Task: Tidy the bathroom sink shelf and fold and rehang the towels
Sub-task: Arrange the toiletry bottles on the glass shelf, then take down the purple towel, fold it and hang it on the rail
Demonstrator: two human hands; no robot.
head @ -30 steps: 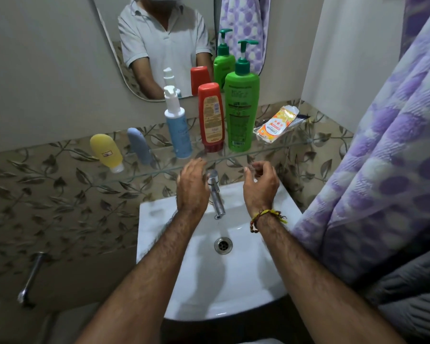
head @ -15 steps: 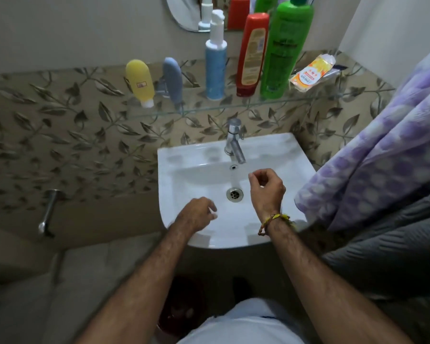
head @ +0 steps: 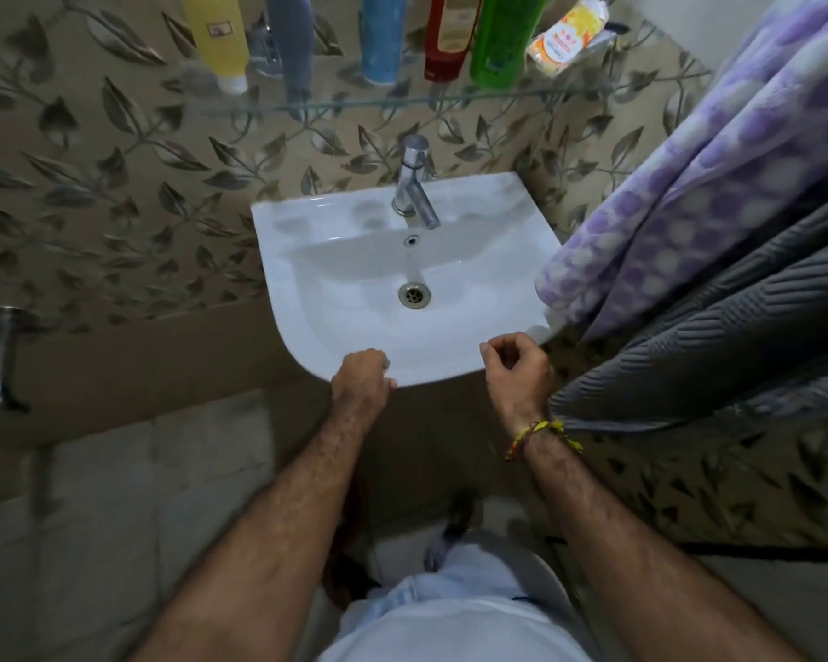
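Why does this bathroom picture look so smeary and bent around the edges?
Head view: the wide-angle lens bows the glass shelf and wall; motion blur softens the purple towel and the bottles, cut off at the top. The sink and tap are sharper. Light is dim, with soft sheen on the basin and dark floor corners.

A clear glass shelf runs along the wall above the white ceramic sink. On it stand five plastic bottles in a row, with a flat orange sachet at the right end. The chrome tap sits at the sink's back, under the shelf. A purple spotted towel hangs right of the sink, a grey ribbed towel below it.
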